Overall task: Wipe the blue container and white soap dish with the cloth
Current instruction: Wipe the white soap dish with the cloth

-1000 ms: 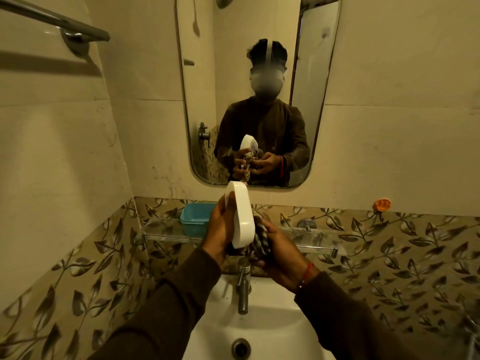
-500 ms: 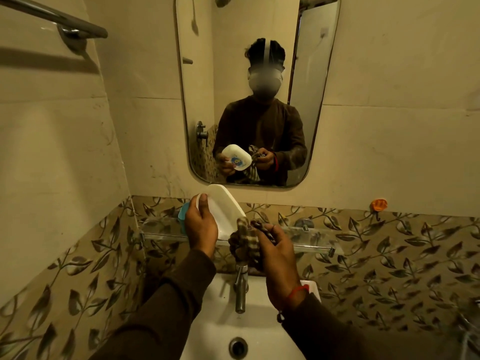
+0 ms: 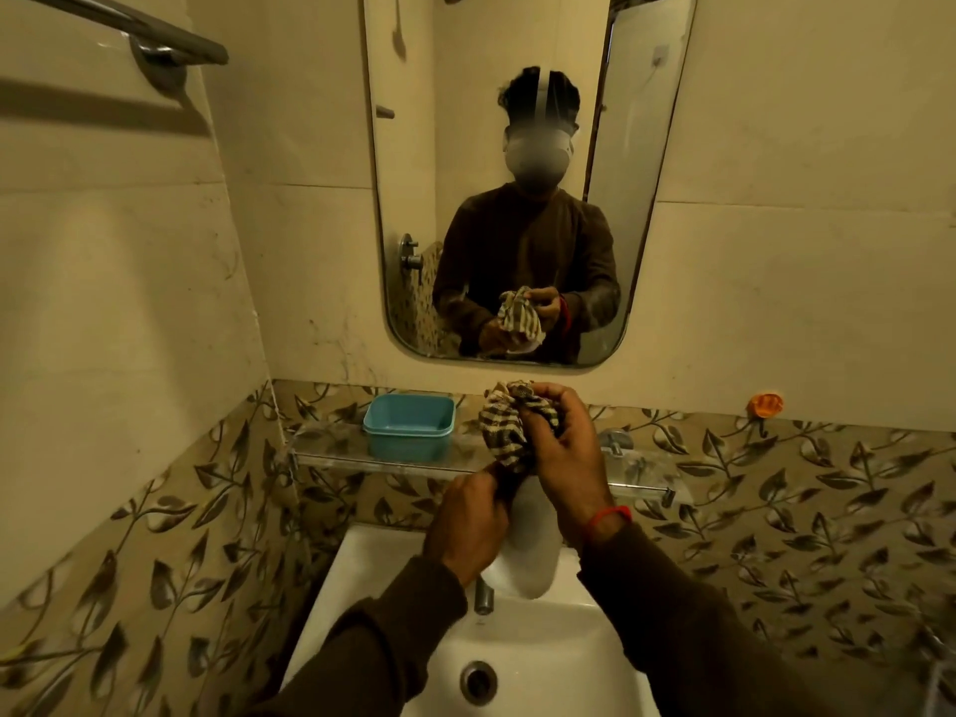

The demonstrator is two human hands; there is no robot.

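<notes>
The blue container (image 3: 408,424) stands open on the glass shelf (image 3: 331,460), left of my hands. My left hand (image 3: 465,525) grips the upper left edge of the white soap dish (image 3: 533,545), which hangs tilted and blurred over the back of the sink. My right hand (image 3: 564,447) is closed around the bunched checked cloth (image 3: 504,426), held just above the dish. The cloth's lower end drops between my hands and meets the top of the dish. The mirror shows the same grip from the front.
A white sink (image 3: 517,659) with a drain (image 3: 478,683) lies below my arms; its tap (image 3: 483,595) pokes out under my left wrist. A mirror (image 3: 517,147) hangs above the shelf, a towel bar (image 3: 155,33) top left, an orange hook (image 3: 765,404) on the right wall.
The soap dish has come down from in front of the shelf to over the sink. My right hand has lifted the cloth above it. The blue container is in full view again.
</notes>
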